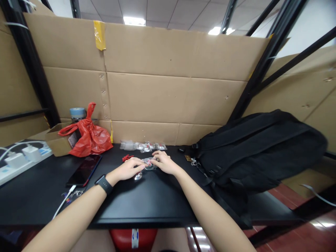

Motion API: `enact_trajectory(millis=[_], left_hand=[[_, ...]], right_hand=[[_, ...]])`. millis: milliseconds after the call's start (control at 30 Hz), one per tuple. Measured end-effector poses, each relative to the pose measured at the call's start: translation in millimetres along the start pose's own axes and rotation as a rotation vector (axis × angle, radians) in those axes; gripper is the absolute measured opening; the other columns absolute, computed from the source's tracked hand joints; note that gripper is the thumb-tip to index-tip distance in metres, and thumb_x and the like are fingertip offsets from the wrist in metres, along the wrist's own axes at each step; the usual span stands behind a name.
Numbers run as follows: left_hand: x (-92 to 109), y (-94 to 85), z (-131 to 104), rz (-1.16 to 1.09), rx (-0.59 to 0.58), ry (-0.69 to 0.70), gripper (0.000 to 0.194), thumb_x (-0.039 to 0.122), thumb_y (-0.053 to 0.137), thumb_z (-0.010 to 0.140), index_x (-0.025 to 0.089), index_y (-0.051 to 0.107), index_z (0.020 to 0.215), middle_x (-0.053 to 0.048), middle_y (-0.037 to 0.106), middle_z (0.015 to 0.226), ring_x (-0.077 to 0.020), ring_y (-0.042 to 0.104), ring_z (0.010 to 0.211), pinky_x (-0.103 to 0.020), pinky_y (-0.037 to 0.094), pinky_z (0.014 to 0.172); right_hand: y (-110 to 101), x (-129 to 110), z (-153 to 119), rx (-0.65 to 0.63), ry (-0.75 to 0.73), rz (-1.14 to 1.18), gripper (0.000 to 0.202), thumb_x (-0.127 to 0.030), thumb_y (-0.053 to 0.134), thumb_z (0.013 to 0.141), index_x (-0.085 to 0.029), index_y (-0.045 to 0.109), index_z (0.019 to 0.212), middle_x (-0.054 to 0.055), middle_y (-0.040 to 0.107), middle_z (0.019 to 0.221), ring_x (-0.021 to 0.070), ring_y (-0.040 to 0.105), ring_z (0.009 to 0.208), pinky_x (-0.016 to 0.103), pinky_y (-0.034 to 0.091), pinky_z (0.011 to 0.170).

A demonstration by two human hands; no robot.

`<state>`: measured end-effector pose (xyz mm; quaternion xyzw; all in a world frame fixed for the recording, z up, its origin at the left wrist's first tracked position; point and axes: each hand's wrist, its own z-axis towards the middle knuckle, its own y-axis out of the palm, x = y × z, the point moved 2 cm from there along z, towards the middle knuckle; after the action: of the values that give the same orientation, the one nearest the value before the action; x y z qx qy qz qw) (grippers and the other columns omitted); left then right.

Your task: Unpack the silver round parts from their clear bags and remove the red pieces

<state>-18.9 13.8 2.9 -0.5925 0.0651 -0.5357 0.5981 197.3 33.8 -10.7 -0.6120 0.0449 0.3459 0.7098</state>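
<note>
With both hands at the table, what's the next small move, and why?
Probably steady the clear packet with the left hand and pinch its edge with the right hand: it lies between both hands' fingers, while the other packets sit farther back.

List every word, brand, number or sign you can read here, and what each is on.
No text is readable in this view.
White strip on the red surface below the table edge: blue marks, too blurred to read.
White label beside the cardboard box: too small.
Power strip: blue-and-white patches; any print is unreadable.
Clear packet between the left hand and right hand: any print is too small.
</note>
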Motion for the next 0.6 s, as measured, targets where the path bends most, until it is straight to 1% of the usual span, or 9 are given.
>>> enact_trajectory(millis=[100,133,200,267,333,400,433,533,600], left_hand=[[-1.5,-0.5,0.8,-0.019,0.020,-0.015,0.043,0.047,0.042,0.099,0.019,0.076,0.103,-0.008,0.073,0.110,-0.0219,0.064,0.105,-0.035,0.046,0.099],[-1.9,-1.0,1.0,-0.036,0.037,-0.026,0.044,0.047,0.043,0.099,0.019,0.076,0.103,-0.008,0.073,0.110,-0.0220,0.064,0.106,-0.035,0.046,0.100],[-2.1,-2.5,1.0,-0.086,0.083,-0.052,0.043,0.046,0.043,0.098,0.018,0.076,0.103,-0.009,0.072,0.113,-0.0224,0.063,0.108,-0.036,0.046,0.101],[-1.3,-4.2,0.8,-0.140,0.113,-0.066,0.042,0.046,0.046,0.097,0.018,0.075,0.106,-0.009,0.070,0.117,-0.0226,0.062,0.111,-0.036,0.045,0.102],[0.4,-5.6,0.3,-0.174,0.118,-0.070,0.040,0.047,0.048,0.096,0.020,0.075,0.109,-0.009,0.068,0.119,-0.0225,0.060,0.113,-0.037,0.044,0.104],[1.9,-6.6,-0.3,-0.177,0.114,-0.073,0.041,0.048,0.047,0.096,0.021,0.074,0.112,-0.008,0.068,0.119,-0.0222,0.060,0.114,-0.037,0.042,0.106],[2.2,-6.9,-0.7,-0.169,0.118,-0.078,0.042,0.048,0.046,0.097,0.021,0.073,0.113,-0.008,0.067,0.119,-0.0221,0.059,0.115,-0.037,0.042,0.107],[0.7,-6.3,-1.9,-0.097,0.147,-0.123,0.045,0.049,0.043,0.097,0.021,0.068,0.120,-0.008,0.066,0.123,-0.0225,0.058,0.116,-0.038,0.041,0.108],[-2.0,-5.0,-2.7,-0.021,0.174,-0.183,0.045,0.049,0.044,0.096,0.021,0.066,0.122,-0.008,0.066,0.123,-0.0234,0.058,0.116,-0.040,0.041,0.107]], right_hand=[[-2.8,0.4,-0.8,0.026,-0.006,0.017,0.023,-0.041,0.060,0.092,-0.022,0.072,0.089,0.009,0.061,0.125,0.0286,0.049,0.121,0.051,0.038,0.098],[-4.4,0.1,-1.5,0.031,-0.025,0.036,0.020,-0.040,0.063,0.090,-0.022,0.072,0.089,0.009,0.061,0.125,0.0281,0.050,0.121,0.050,0.038,0.099],[-8.3,-1.3,-3.0,0.027,-0.095,0.100,0.019,-0.038,0.074,0.081,-0.022,0.071,0.090,0.008,0.062,0.125,0.0266,0.053,0.119,0.046,0.039,0.100],[-11.6,-2.6,-3.9,0.009,-0.158,0.197,0.023,-0.035,0.079,0.074,-0.021,0.071,0.091,0.007,0.065,0.119,0.0239,0.059,0.111,0.040,0.043,0.098],[-13.2,-1.6,-2.9,-0.006,-0.157,0.299,0.020,-0.034,0.075,0.077,-0.019,0.070,0.089,0.006,0.071,0.105,0.0211,0.065,0.097,0.036,0.047,0.091],[-13.3,3.4,0.2,0.006,-0.112,0.381,0.019,-0.036,0.068,0.082,-0.018,0.069,0.087,0.005,0.072,0.090,0.0198,0.067,0.085,0.033,0.050,0.083],[-13.2,7.6,2.1,0.030,-0.087,0.403,0.020,-0.037,0.067,0.082,-0.017,0.069,0.087,0.005,0.072,0.086,0.0199,0.067,0.081,0.033,0.051,0.080],[-14.6,28.1,8.4,0.201,0.036,0.355,0.019,-0.037,0.066,0.082,-0.018,0.068,0.085,0.006,0.073,0.088,0.0220,0.069,0.084,0.033,0.050,0.079],[-16.4,45.6,12.0,0.334,0.187,0.249,0.014,-0.033,0.066,0.082,-0.020,0.069,0.086,0.006,0.075,0.090,0.0233,0.069,0.090,0.036,0.049,0.082]])
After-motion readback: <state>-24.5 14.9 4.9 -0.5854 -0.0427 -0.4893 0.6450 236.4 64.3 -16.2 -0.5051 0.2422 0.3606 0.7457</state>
